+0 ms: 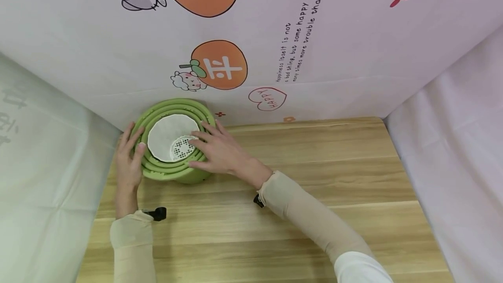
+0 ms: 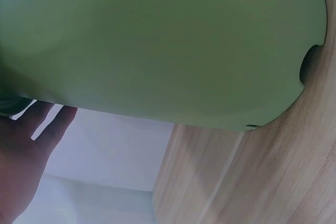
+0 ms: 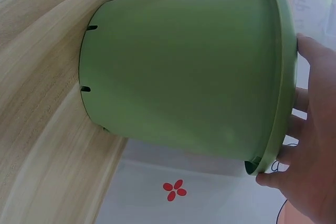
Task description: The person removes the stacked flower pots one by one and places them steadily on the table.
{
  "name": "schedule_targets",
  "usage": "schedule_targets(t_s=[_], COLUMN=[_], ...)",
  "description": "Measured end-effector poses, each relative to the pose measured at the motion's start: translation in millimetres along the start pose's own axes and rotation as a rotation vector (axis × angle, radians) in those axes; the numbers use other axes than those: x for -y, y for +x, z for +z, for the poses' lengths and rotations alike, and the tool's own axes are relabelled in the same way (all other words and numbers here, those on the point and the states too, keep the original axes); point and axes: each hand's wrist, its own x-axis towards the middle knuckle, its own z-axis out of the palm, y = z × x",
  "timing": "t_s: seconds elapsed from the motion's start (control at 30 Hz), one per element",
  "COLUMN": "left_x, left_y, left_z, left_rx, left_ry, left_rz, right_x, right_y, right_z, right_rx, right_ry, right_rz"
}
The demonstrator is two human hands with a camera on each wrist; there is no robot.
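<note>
At the table's (image 1: pixel 314 178) far left corner, both hands lie spread on the green pot's (image 1: pixel 184 174) rim, left hand (image 1: pixel 127 160) outside, right hand (image 1: pixel 220 150) reaching the white liner (image 1: pixel 169 136), not yet lifted

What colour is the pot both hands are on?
The pot is plain light green, shown best in the right wrist view; a white liner sits inside.

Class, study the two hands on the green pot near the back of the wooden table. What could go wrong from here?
1. The green pot stands close to the backdrop; a push might shove it against the cloth.
2. The right hand lies over the rim, fingertips on the white liner; pressing may crumple it.
3. The left hand only rests against the rim, so the pot could tip.
</note>
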Motion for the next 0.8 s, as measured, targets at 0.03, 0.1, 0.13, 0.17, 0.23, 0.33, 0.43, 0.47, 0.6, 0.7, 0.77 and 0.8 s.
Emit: schedule_targets(t_s=[0.03,0.1,0.13,0.17,0.23,0.33,0.43,0.47,0.6,0.7,0.77,0.8], left_x=[-4.7,-10.6,-12.0,-12.3,-12.5,-11.1,-9.2,-8.9,-9.0,-12.4,-15.1,-16.4], left_y=[-0.1,-0.5,-0.7,-0.9,-1.0,-0.7,-0.5,-0.5,-0.6,-0.4,-0.3,-0.2], left_z=[-0.1,-0.4,-0.4,-0.4,0.0,1.8,3.4,3.6,3.0,1.4,0.2,-0.3], left_rx=[0.000,-0.001,-0.004,-0.008,-0.015,-0.002,0.012,0.013,-0.001,-0.003,-0.004,-0.004], left_ry=[-0.003,-0.008,-0.011,-0.015,-0.023,-0.023,-0.036,-0.038,-0.048,-0.031,-0.018,-0.011], left_rz=[-0.004,-0.009,-0.010,-0.009,-0.007,-0.006,-0.017,-0.023,-0.024,-0.010,-0.003,0.001], right_x=[0,1,1,1,2,4,6,7,13,17,19,20], right_y=[1,2,2,3,4,4,5,6,9,12,15,16], right_z=[0,1,1,1,1,0,0,0,0,0,0,0], right_rx=[0.002,0.007,0.008,0.010,0.015,0.026,0.037,0.042,0.068,0.093,0.110,0.116], right_ry=[0.004,0.003,0.004,0.004,0.001,-0.016,-0.039,-0.047,-0.072,-0.084,-0.094,-0.098], right_rz=[0.000,-0.001,-0.002,-0.002,-0.001,0.017,0.037,0.042,0.059,0.078,0.088,0.091])
